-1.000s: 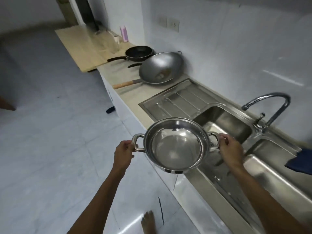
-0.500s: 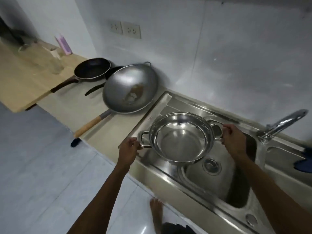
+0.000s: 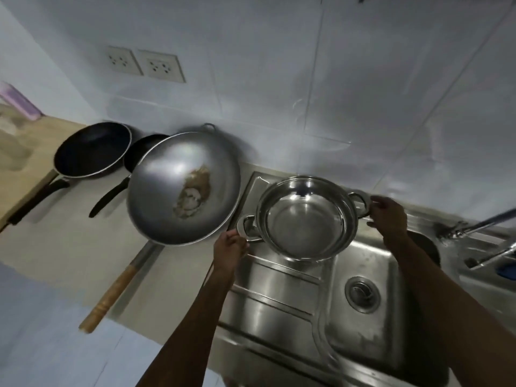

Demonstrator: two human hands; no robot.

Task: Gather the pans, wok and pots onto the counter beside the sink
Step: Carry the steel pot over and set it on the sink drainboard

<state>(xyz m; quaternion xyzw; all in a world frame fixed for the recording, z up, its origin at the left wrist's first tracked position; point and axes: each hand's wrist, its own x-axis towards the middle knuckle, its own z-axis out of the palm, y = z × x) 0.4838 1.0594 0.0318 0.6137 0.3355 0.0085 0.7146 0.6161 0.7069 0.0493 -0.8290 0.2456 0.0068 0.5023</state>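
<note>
Two hands hold one stainless steel pot by its side loops. Left hand has fingers curled around the near-left loop handle. Right hand pinches the far-right loop handle, thumb on top. Pot empty, interior shiny, tilted slightly toward the camera. It sits over the ribbed drainboard at the far end, partly overlapping the sink basin; cannot tell if its base touches the metal.

Left of the pot, on the beige counter: a large grey wok, rim just beside the pot's left handle, brownish residue in its middle, wooden handle reaching toward the near counter edge. Behind the wok, a small black pan, mostly hidden, its black handle pointing near-left. Further left, a bigger black frying pan, handle also running near-left, resting where the beige counter meets a pale wooden surface.

Far wall white tile, two sockets above the pans. Faucet at right edge, blurred. Drain strainer visible in the basin.
</note>
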